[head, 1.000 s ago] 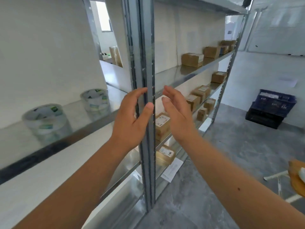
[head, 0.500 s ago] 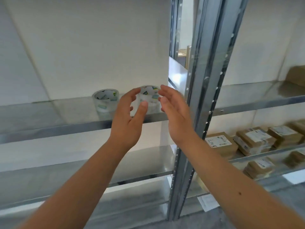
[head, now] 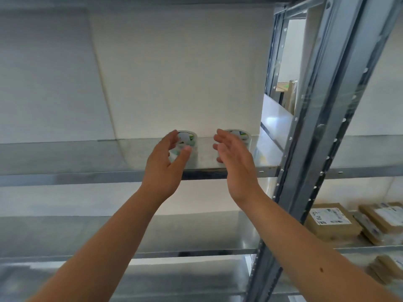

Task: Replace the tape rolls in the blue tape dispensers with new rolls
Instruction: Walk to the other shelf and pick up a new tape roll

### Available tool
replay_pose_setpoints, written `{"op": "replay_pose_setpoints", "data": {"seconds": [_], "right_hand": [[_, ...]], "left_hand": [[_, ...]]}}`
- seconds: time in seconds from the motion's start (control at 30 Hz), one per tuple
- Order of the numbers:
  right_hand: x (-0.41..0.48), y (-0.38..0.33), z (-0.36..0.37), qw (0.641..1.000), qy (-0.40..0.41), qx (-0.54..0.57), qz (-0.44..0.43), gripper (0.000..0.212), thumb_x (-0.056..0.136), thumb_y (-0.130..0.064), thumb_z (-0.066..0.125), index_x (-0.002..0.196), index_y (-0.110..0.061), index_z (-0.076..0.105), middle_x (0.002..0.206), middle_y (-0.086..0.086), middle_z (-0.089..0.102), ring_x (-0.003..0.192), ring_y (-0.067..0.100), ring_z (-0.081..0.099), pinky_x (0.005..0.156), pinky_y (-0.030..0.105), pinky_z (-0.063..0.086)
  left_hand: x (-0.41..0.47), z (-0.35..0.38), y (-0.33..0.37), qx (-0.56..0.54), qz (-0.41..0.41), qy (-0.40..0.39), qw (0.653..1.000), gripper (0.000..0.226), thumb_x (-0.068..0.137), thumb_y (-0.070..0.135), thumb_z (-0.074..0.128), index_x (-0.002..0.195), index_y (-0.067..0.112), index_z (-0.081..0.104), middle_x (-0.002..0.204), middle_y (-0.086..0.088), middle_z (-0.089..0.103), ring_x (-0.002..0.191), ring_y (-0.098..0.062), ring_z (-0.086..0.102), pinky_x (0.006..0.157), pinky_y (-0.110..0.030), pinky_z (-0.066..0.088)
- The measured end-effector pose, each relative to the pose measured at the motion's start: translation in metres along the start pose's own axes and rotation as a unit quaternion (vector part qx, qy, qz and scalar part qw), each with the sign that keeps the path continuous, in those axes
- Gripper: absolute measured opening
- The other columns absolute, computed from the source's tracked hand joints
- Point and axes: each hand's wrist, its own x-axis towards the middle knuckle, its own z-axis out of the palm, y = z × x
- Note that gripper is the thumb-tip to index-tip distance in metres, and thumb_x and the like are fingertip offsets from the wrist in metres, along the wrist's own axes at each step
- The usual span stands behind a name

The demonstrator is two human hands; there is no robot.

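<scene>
Two clear tape rolls stand side by side on a metal shelf (head: 65, 158) at chest height. My left hand (head: 168, 164) is cupped, fingers apart, right in front of the left tape roll (head: 188, 138), thumb and fingers on either side of it; whether it touches is unclear. My right hand (head: 234, 162) is open, palm facing left, just in front of the right tape roll (head: 242, 135), which it mostly hides. No blue tape dispenser is in view.
A grey steel upright (head: 322, 131) of the rack stands just right of the rolls. Lower shelves to the right hold several flat cardboard parcels (head: 331, 221) with white labels. A white wall backs the shelf.
My view has swung left, bringing the tape rolls to the centre. Both hands have reached forward and spread apart, each now in front of its own roll.
</scene>
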Motion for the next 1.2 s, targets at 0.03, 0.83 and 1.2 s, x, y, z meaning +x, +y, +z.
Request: {"op": "replay_pose_setpoints", "data": {"seconds": [0.03, 0.83, 1.2], "right_hand": [[0.002, -0.001, 0.002, 1.000, 0.001, 0.001, 0.001, 0.043, 0.089, -0.060, 0.055, 0.130, -0.049, 0.060, 0.138, -0.016, 0.064, 0.128, 0.004, 0.059, 0.113, 0.046, 0.047], [0.015, 0.006, 0.017, 0.998, 0.021, -0.041, 0.033, 0.034, 0.088, -0.058, 0.057, 0.120, -0.048, 0.065, 0.128, -0.018, 0.068, 0.120, 0.012, 0.065, 0.108, 0.048, 0.051], [0.042, -0.013, 0.018, 0.992, 0.052, 0.033, 0.112, 0.028, 0.108, -0.036, 0.051, 0.100, -0.023, 0.075, 0.106, 0.006, 0.081, 0.103, 0.020, 0.077, 0.094, 0.035, 0.061]], "left_hand": [[0.008, -0.002, -0.001, 0.035, 0.013, 0.001, 0.999, 0.052, 0.101, 0.047, 0.060, 0.148, 0.027, 0.053, 0.142, 0.007, 0.061, 0.121, -0.010, 0.057, 0.104, -0.029, 0.044], [0.122, 0.010, 0.004, 0.326, 0.065, -0.230, 0.915, 0.059, 0.093, 0.040, 0.067, 0.050, 0.017, 0.033, 0.052, 0.002, 0.034, 0.050, -0.016, 0.035, 0.053, -0.029, 0.030], [0.091, -0.011, 0.040, -0.326, -0.187, -0.135, 0.917, 0.047, 0.100, 0.038, 0.067, 0.123, -0.004, 0.069, 0.123, -0.024, 0.074, 0.113, -0.041, 0.072, 0.099, -0.053, 0.058]]}}
